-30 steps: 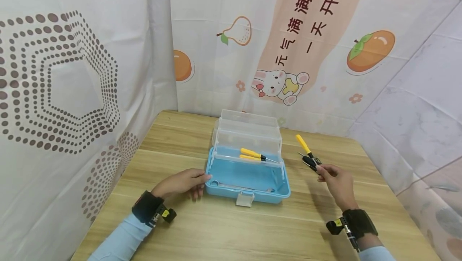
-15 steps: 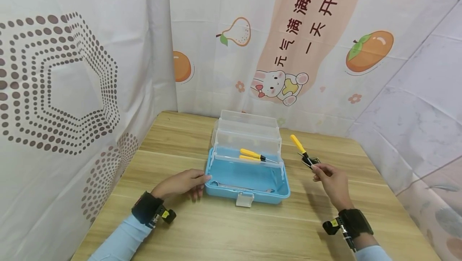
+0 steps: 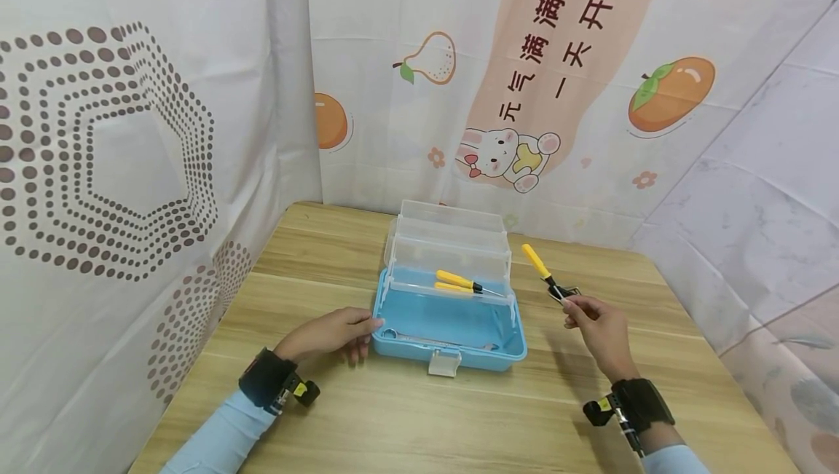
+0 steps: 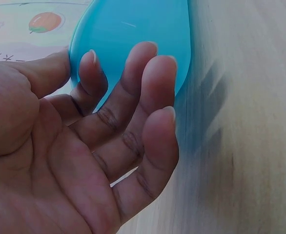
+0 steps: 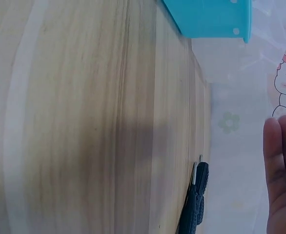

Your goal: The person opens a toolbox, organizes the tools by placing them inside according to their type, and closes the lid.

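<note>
In the head view my right hand (image 3: 599,332) pinches the metal shaft of a screwdriver, its yellow handle (image 3: 536,261) pointing up and to the left. An open blue toolbox (image 3: 452,358) stands at the middle of the table. My left hand (image 3: 331,334) is at its left end, thumb touching the rim. In the left wrist view the other fingers (image 4: 160,146) are loosely bent beside the blue wall. Inside the box lie a wrench (image 3: 426,341) at the front and two yellow-handled tools, the upper one a screwdriver (image 3: 455,279), by the clear trays.
Dark-handled tools (image 5: 194,200) lie on the wooden table (image 3: 419,423), partly hidden by my right hand in the head view. Clear trays (image 3: 452,230) fold up behind the box. A white latch (image 3: 445,363) hangs at its front. Printed curtains (image 3: 367,168) surround the table.
My right hand has moved slightly left with the screwdriver, away from the dark-handled tools and closer to the toolbox. My left hand and the toolbox have stayed put.
</note>
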Demonstrator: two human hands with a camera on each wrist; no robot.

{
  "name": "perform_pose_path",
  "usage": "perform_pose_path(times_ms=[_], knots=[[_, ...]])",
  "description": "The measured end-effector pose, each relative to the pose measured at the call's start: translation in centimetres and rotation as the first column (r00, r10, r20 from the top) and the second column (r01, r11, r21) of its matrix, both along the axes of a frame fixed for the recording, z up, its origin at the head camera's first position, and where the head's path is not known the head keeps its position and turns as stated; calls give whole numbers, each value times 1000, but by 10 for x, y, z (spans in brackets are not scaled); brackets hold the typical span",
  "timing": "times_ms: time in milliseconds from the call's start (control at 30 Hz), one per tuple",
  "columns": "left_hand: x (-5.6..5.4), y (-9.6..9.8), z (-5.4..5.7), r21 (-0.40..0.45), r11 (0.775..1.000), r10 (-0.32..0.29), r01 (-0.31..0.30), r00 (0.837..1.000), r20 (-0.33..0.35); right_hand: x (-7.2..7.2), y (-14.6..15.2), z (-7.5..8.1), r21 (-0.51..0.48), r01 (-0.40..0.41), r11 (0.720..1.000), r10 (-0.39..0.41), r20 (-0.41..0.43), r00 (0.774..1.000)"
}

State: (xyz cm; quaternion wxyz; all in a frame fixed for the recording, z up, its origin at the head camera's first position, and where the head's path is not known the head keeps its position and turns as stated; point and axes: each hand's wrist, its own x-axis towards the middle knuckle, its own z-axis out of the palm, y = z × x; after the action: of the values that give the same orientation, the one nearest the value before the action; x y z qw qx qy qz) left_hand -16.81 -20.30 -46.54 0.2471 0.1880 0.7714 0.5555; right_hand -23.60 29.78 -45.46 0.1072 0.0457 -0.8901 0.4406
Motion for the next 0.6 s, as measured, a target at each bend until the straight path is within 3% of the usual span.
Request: perform_pose_path(times_ms=[600], knots=[[1, 0, -1, 3, 1000, 0, 0, 1000, 5, -2, -12, 1, -30, -43, 999, 42, -22, 999]])
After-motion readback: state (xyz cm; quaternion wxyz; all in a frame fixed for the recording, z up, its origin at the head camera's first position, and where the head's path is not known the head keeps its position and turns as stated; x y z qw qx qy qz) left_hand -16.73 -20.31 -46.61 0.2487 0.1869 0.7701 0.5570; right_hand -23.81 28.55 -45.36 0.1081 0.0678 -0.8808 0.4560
